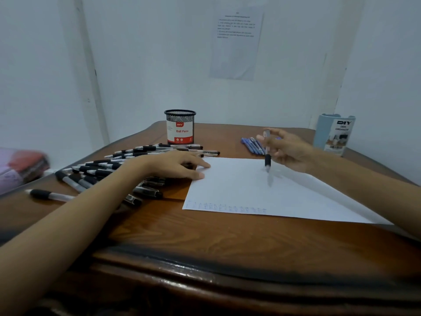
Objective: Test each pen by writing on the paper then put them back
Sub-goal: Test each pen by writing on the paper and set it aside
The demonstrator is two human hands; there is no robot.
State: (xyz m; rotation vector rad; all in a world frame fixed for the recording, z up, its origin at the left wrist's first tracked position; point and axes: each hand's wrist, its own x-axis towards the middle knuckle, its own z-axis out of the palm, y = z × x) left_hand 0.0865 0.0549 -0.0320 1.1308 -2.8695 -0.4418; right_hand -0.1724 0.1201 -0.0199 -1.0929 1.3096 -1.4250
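A white paper sheet point(239, 188) lies on the wooden table point(205, 236), with a row of small blue marks along its near edge. My right hand point(288, 149) holds a black-grip pen point(267, 153) upright, its tip just above the paper's far part. My left hand point(177, 165) rests flat over the paper's left edge, fingers straight, lying partly on a spread of several black pens point(102, 169). A few blue pens point(252, 144) lie beyond the paper, behind my right hand.
A black mesh cup labelled "Ball Pens" point(180, 127) stands at the table's back centre. A light-blue desk organiser point(335, 133) stands at the back right. Pink and red cloth point(20, 165) lies off the left edge. White walls close in behind.
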